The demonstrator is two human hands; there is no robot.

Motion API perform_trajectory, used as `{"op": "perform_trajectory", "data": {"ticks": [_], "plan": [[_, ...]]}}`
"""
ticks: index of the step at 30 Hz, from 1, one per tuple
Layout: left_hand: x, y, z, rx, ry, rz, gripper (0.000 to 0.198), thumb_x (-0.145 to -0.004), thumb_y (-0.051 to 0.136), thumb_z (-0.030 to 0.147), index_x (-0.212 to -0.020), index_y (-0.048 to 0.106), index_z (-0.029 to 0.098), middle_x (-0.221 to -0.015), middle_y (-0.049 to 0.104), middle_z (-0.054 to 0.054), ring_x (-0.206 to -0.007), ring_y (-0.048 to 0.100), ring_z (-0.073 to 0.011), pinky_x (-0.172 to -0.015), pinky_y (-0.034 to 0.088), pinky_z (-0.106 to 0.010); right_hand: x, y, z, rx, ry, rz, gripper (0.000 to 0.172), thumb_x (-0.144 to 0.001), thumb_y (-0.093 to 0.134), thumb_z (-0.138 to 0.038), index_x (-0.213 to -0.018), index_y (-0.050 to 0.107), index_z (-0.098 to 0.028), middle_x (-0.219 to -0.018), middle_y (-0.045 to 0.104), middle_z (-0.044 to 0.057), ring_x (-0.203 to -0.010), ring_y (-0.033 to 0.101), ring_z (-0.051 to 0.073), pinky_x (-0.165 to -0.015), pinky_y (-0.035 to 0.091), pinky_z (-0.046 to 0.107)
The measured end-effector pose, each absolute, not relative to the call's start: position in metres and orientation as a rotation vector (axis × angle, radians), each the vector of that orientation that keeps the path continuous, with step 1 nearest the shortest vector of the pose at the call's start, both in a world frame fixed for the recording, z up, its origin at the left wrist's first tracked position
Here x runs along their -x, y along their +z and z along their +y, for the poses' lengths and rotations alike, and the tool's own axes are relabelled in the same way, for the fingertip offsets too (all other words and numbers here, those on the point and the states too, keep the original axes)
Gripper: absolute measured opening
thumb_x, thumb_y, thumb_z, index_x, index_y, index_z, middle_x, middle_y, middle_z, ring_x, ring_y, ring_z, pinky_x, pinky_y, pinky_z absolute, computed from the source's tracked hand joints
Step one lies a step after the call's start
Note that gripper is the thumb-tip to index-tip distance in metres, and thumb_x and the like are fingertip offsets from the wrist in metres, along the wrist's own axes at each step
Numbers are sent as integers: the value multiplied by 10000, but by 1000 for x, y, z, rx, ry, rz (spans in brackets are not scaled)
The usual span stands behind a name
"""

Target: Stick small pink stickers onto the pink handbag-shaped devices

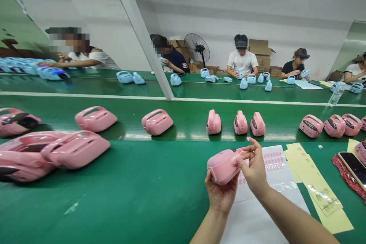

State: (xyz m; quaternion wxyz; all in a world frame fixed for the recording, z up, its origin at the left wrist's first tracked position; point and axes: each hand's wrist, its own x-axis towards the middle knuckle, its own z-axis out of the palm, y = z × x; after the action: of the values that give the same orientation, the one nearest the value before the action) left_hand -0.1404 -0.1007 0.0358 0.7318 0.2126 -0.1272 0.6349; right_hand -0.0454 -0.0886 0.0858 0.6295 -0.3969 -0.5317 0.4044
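Note:
In the head view, a glossy pink plastic device with a carrying handle (223, 167) is tilted above the bench. My left hand (221, 194) grips it from below, fingers wrapped round its near end. Against the round knob on its right side, the thumb and fingers of my right hand (254, 164) are pressed closed. A tiny whitish piece (248, 138) shows at the tip of my raised index finger. Below my hands lies a white sheet (274, 194) with rows of small pink stickers (273, 161), partly hidden by my right arm.
Yellow backing strips (317, 183) and a phone (353, 166) on red material lie at right. Pink devices (157, 122) line the belt (185, 122) ahead; several more are piled at left (76, 150). Beyond a slanted white post (143, 34), co-workers (242, 61) handle blue devices.

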Motion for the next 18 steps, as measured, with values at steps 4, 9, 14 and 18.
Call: {"op": "perform_trajectory", "data": {"ticks": [4,9,14,18], "plan": [[138,36,-101,-470,1368,-283,456,-847,365,347,-1202,531,114,-1264,555,-136,-1167,500,-188,-979,364,-250,45,81,-94,894,632,-1414,457,-780,498,-160,-1208,351,-228,-919,507,53,-861,556,180,-832,474,420],[145,26,-98,-388,1386,-215,498,-828,406,329,-1291,423,148,-1223,589,-138,-1144,521,-227,-967,396,-309,32,76,-83,987,314,-1528,523,-775,535,-219,-1250,318,-237,-1104,466,108,-1006,514,239,-873,443,475],[165,12,-93,-291,1420,-130,802,-712,560,322,-1394,151,221,-1233,582,-115,-1103,549,-284,-881,478,-361,9,52,-34,1181,459,-1589,575,-775,444,-128,-1311,245,-192,-1214,376,157,-999,554,228,-876,449,457],[172,8,-91,-240,1451,-98,967,-647,637,336,-1397,36,225,-1243,564,-133,-1131,524,-293,-860,492,-350,8,22,-5,1264,579,-1891,699,-667,418,6,-1331,281,-163,-1223,395,167,-1006,548,231,-867,456,430]]}}
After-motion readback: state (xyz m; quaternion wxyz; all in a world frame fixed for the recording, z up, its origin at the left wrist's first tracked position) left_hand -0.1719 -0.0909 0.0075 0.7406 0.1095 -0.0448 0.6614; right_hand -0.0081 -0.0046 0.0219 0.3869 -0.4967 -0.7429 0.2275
